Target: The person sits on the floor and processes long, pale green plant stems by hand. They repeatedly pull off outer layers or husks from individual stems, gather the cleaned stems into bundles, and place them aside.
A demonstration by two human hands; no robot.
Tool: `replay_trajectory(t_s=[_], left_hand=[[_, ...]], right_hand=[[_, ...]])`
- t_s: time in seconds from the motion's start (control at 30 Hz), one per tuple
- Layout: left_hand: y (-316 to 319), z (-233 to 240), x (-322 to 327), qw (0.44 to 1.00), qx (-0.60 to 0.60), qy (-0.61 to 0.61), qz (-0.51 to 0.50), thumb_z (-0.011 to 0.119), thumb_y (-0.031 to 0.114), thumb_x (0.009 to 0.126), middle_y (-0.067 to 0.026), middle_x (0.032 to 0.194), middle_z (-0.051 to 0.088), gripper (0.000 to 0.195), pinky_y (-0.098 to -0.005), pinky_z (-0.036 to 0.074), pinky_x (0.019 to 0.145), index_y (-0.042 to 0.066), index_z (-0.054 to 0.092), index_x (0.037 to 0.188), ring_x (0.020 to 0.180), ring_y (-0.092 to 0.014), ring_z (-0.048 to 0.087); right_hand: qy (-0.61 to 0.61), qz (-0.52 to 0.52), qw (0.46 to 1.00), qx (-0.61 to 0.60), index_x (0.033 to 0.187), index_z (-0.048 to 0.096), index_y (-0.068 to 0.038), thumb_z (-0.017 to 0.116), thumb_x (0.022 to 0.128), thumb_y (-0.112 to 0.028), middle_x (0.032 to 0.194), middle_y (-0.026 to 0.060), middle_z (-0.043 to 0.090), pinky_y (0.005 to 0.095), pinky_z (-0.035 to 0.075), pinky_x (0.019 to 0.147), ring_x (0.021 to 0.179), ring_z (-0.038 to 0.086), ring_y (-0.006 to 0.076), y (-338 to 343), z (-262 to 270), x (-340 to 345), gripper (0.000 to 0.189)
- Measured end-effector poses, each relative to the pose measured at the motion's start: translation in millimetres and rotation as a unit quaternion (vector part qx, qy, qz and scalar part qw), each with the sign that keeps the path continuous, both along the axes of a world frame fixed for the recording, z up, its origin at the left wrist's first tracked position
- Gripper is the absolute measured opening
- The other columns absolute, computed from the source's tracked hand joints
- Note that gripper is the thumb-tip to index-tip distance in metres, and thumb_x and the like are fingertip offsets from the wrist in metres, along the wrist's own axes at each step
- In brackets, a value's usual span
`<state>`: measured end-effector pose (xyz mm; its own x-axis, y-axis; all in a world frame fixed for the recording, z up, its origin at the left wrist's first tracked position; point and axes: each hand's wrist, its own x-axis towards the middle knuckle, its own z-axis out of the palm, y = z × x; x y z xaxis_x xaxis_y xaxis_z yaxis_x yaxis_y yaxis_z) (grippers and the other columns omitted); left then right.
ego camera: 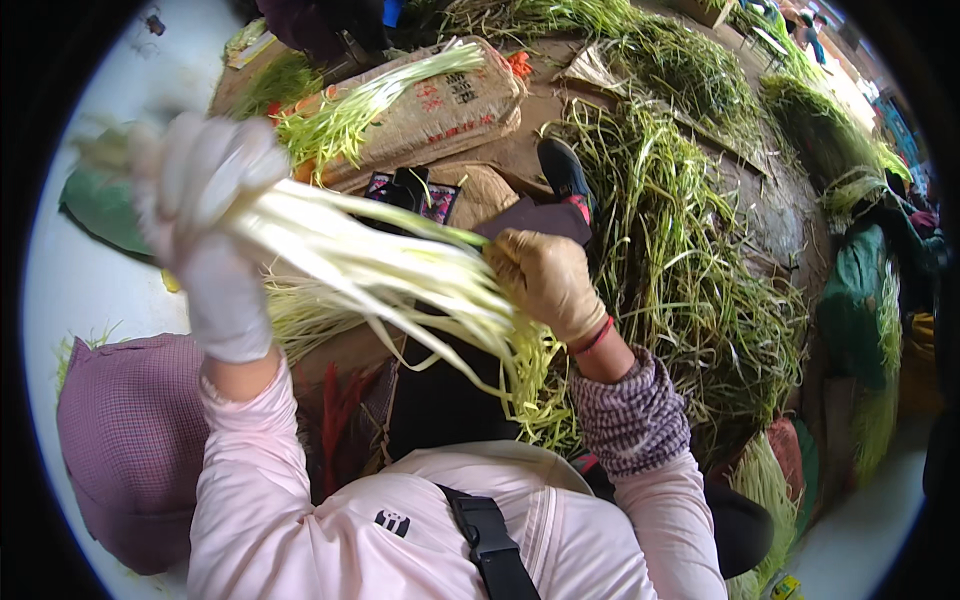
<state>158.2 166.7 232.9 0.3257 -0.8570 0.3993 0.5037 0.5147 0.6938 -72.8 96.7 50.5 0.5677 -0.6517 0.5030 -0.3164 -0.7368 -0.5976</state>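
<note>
A bunch of long pale leafy stalks (360,247), probably garlic chives, hangs slantwise before my chest. My left hand (210,172), in a whitish glove and blurred, is raised at the left and closed around the bunch near one end. At the bunch's yellow-green leaf side is my right hand (536,277), in a tan glove, its fingers curled onto the outer leaves; a green stalk runs to it. Below the bunch lie more pale stalks (307,315). Another bundle (375,97) rests on a woven sack (465,97) beyond my hands.
A large heap of loose green leaves (660,285) covers the floor at the right. A purple checked cloth bundle (135,442) and a green sack (105,210) are at the left. A dark shoe (562,169) stands beside the heap. Other people are at the top and far right.
</note>
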Motion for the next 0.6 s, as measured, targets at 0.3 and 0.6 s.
replay_trajectory(t_s=[0.3, 0.6], left_hand=[[-116, 13, -42, 0.98, -0.146, 0.074, -0.117, 0.061, 0.018, 0.088, -0.0041, 0.063, 0.056, 0.027, -0.0362, 0.053, 0.071, 0.008, 0.051, 0.065, 0.067, -0.021, 0.061], [-107, 7, 49, 0.976, -0.011, 0.184, -0.112, 0.04, 0.032, 0.092, -0.0018, 0.044, 0.031, 0.05, -0.0478, 0.044, 0.075, 0.017, 0.029, 0.046, 0.064, -0.022, 0.049]], right_hand=[[0.303, -0.378, 0.82, 0.305, 0.086, 0.071, -0.011, 0.058, 0.085, -0.037, 0.079, 0.0146, 0.067, 0.0397, 0.05, 0.066, 0.075, 0.065, 0.0319, 4, -107, -154, 0.03], [0.135, -0.393, 0.836, 0.36, 0.116, 0.064, -0.009, 0.072, 0.081, -0.02, 0.078, 0.0081, 0.068, 0.0283, 0.046, 0.054, 0.052, 0.056, 0.0114, 14, -128, -214, 0.037]])
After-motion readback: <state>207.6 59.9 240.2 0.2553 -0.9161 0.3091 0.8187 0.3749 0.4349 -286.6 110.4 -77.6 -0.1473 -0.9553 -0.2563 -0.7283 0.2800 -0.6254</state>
